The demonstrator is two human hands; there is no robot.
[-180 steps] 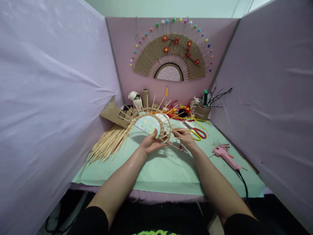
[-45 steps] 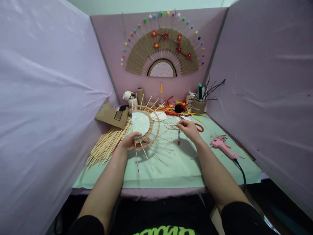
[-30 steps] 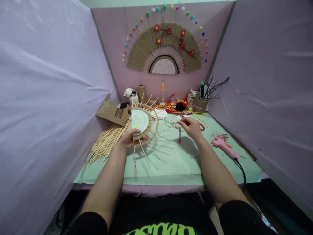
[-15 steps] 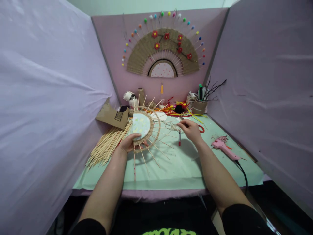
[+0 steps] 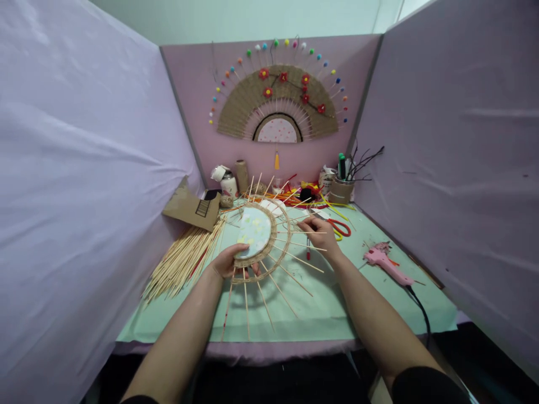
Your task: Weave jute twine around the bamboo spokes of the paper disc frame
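My left hand (image 5: 231, 261) grips a half-round fan frame (image 5: 273, 235) at its lower edge, thumb on top and fingers beneath. A pale blue patterned half disc (image 5: 256, 231) fills its middle, edged with woven twine, and thin sticks radiate outward through a second woven ring. My right hand (image 5: 319, 234) is closed in a pinch by the outer ring, among the stick ends. Thin twine seems to be in its fingertips, though the strand is barely visible. A red-capped pen (image 5: 308, 249) lies just below that hand, and red-handled scissors (image 5: 340, 227) lie to its right.
A bundle of sticks (image 5: 183, 261) and a cardboard piece (image 5: 193, 209) lie left. The pink glue gun (image 5: 387, 262), with its cord, is at right. Jars, pipe cleaners (image 5: 290, 196) and a can of twigs (image 5: 342, 189) line the back. A finished fan (image 5: 282, 92) hangs behind.
The fan frame, in my left hand, has come nearer and slightly right. My right hand has moved a little left and down to the ring's outer edge. The view has tilted up slightly.
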